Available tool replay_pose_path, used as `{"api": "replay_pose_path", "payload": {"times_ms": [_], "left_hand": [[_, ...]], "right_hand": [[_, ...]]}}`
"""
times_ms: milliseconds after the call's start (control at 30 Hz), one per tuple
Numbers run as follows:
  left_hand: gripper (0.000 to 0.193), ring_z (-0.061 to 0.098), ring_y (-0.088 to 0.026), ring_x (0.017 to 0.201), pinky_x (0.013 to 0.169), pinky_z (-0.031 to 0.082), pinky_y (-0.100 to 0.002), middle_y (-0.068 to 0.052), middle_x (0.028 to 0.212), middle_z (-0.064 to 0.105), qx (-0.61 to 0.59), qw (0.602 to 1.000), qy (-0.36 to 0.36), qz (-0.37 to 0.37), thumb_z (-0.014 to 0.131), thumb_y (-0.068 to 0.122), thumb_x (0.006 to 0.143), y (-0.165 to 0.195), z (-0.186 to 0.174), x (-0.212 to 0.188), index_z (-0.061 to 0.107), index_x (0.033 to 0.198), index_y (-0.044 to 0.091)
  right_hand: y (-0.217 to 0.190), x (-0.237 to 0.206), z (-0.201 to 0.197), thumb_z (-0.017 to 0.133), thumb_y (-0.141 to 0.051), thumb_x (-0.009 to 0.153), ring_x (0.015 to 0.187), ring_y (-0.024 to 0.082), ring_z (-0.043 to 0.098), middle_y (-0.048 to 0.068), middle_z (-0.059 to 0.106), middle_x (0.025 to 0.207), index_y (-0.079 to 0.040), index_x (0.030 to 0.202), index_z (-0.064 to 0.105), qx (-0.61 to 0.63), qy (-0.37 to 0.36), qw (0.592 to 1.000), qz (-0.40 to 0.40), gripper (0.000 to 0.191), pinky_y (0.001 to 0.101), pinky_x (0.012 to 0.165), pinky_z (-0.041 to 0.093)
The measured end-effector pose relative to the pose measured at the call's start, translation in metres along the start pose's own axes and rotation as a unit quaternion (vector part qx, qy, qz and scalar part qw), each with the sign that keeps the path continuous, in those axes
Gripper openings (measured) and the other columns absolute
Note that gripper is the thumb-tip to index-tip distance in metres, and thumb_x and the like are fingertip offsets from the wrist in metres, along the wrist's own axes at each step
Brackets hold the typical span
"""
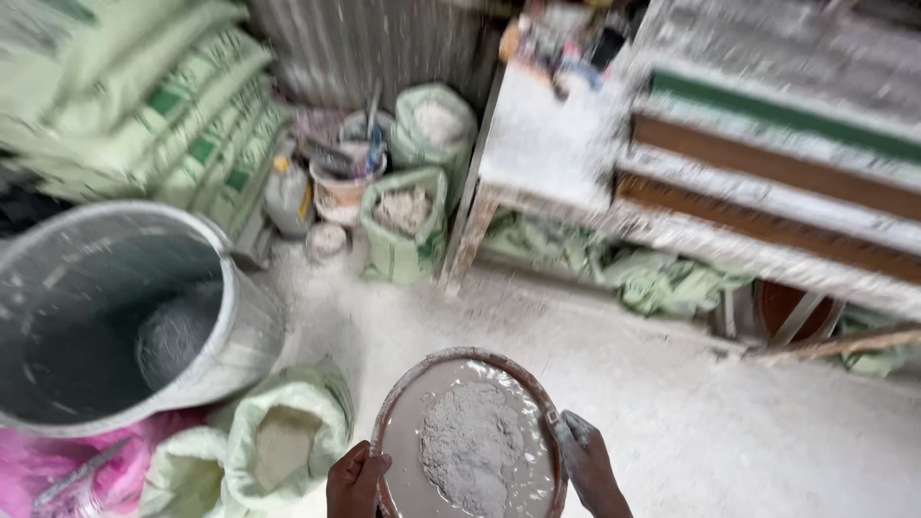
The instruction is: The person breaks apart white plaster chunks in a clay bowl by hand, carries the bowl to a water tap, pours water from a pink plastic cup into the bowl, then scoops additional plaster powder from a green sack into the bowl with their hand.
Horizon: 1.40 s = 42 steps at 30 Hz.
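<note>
I see round pan [403, 422] with grey powder heap [470, 446] and wet slurry, held low at 6 o'clock, between my hands; round, no long axis

Left hand [355, 482] at pan's 8 o'clock rim, fingers curled over edge, gripping

Right hand [587, 462] at 3 o'clock rim, fingers closed on edge, dusted white

Both hands equally near, touching pan

Big grey drum [230, 317] at 10 o'clock, open green sack [317, 384] just beside pan at 9 o'clock, dusty floor [672, 403] below

Left hand [357, 482] gripping; right hand [582, 459] gripping, dusty.
</note>
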<state>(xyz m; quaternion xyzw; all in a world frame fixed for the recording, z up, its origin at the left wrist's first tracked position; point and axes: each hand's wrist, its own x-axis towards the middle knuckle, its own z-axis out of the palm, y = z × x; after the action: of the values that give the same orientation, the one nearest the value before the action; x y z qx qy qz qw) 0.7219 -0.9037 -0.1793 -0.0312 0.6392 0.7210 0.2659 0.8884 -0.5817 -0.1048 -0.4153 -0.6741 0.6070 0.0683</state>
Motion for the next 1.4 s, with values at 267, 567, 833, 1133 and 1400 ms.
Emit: {"api": "replay_pose_path", "payload": {"times_ms": [267,567,833,1133,1400], "left_hand": [[0.023,0.037,-0.012,0.029,0.026,0.027,-0.032,-0.002,0.047,0.046,0.013,0.997,-0.033,-0.064,0.064,0.015,0.089,0.230,0.115,-0.017,0.059,0.070,0.003],[0.018,0.042,-0.011,0.029,0.026,0.031,-0.029,-0.005,0.050,0.056,-0.015,0.994,-0.109,-0.003,0.061,0.012,0.088,0.321,0.195,0.105,0.062,0.074,0.002],[0.016,0.042,-0.009,0.033,0.028,0.032,-0.028,-0.002,0.053,0.055,0.022,0.988,-0.150,0.015,0.060,0.013,0.088,0.359,0.257,0.247,0.064,0.075,0.004],[0.022,0.041,-0.006,0.037,0.029,0.032,-0.028,0.002,0.054,0.049,0.036,0.989,-0.125,0.066,0.065,0.012,0.087,0.362,0.310,0.364,0.057,0.067,0.006],[0.023,0.039,-0.008,0.035,0.030,0.030,-0.028,0.002,0.052,0.048,0.035,0.992,-0.104,0.059,0.064,0.012,0.086,0.370,0.340,0.405,0.056,0.065,0.007]], "right_hand": [[-0.158,0.009,-0.086,0.057,-0.023,0.099,0.076,0.008,0.057,0.000,0.070,0.083,0.002,0.098,0.071,0.111,-0.004,0.991,-0.078,0.029,0.0252,0.067,0.049],[-0.252,0.130,-0.111,0.061,-0.029,0.100,0.063,0.011,0.051,0.003,0.068,0.075,0.001,0.105,0.077,0.021,0.061,0.995,-0.082,0.035,0.0308,0.053,0.040],[-0.304,0.252,-0.113,0.062,-0.031,0.102,0.046,0.010,0.043,-0.001,0.053,0.060,0.001,0.094,0.070,0.081,0.068,0.988,-0.115,0.034,0.0288,0.039,0.033],[-0.345,0.366,-0.110,0.062,-0.035,0.100,0.050,0.006,0.040,-0.004,0.052,0.062,-0.002,0.090,0.071,0.066,0.060,0.987,-0.132,0.035,0.0287,0.043,0.029],[-0.367,0.424,-0.111,0.059,-0.039,0.100,0.046,0.012,0.040,0.000,0.051,0.057,-0.003,0.092,0.074,-0.014,0.039,0.997,-0.064,0.041,0.0317,0.042,0.029]]}}
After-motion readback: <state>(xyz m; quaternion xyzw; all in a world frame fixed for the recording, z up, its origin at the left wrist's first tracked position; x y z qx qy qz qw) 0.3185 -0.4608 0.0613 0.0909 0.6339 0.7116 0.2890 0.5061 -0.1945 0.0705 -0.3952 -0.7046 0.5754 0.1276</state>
